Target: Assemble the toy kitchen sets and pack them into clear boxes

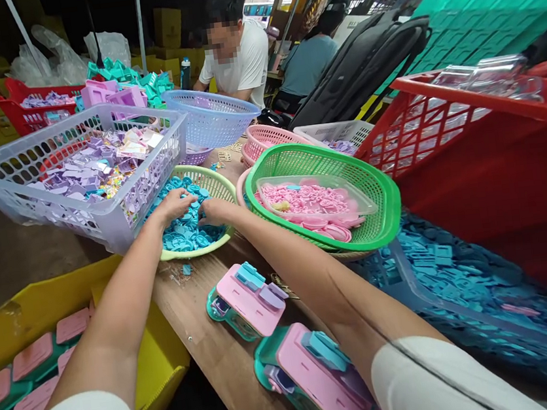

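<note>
Both my hands reach into a yellow-green round basket (219, 183) filled with small blue plastic parts (184, 231). My left hand (175, 205) rests palm down on the pile, its fingers curled into the parts. My right hand (213, 210) lies beside it with fingers bent down among the blue pieces; what either one holds is hidden. On the wooden table (203, 331) nearer to me lie two pink-and-teal toy assemblies, one toy (246, 301) in the middle and a second toy (312, 375) at the front.
A lilac crate (20, 194) of purple parts stands to the left. A green basket (375, 187) holds a clear tray of pink parts. A red crate (471, 163) and a bin of blue parts (460, 282) are on the right. A yellow box (42, 303) holds pink-topped toys. Two people sit behind.
</note>
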Available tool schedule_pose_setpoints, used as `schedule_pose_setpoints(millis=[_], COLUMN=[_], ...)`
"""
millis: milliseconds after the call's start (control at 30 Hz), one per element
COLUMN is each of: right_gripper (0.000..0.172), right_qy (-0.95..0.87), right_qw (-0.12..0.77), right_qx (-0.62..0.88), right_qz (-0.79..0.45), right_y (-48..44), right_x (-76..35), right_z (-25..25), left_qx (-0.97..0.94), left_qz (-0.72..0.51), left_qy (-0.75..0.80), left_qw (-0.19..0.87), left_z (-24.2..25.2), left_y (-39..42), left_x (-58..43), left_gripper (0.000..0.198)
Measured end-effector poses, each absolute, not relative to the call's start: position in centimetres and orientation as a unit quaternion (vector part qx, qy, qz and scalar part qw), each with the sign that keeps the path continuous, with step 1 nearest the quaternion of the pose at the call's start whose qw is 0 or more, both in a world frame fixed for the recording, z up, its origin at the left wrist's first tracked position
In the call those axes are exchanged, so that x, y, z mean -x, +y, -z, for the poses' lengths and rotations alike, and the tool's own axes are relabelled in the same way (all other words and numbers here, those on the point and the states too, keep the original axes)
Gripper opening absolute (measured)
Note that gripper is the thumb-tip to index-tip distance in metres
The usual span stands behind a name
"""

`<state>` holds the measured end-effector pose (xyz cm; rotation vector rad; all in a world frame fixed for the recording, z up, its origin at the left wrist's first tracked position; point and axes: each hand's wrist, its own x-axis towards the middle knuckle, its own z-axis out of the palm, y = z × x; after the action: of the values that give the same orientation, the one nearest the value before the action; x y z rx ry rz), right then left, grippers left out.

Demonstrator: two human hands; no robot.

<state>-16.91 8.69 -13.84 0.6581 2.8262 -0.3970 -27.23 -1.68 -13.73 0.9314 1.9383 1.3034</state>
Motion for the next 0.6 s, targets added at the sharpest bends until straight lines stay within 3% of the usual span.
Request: schedule_pose_setpoints(millis=[167, 400, 600], right_gripper=[0.016, 0.022, 0.032], right_qy=[0.966, 0.962, 0.955], right_qw=[0.139, 0.172, 0.181], right_qx=[-0.207, -0.208, -0.233], right_qz=[0.07, 0.033, 0.026], right_y=[8.5, 7.1, 6.3], right_x=[16.6, 15.5, 15.0], right_z=[13.0, 11.9, 12.5], left_qx=[-0.38, -0.33, -0.224], left_qz=[-0.449, -0.436, -0.57], left_qy=[0.77, 0.811, 0.71], left_qw=[0.246, 0.207, 0.349], left_z=[14.6, 17.3, 18.9], left_y=[-1.4, -1.7, -1.4], left_x=[28.0, 29.0, 30.0], left_gripper=[0.039, 0.041, 0.044])
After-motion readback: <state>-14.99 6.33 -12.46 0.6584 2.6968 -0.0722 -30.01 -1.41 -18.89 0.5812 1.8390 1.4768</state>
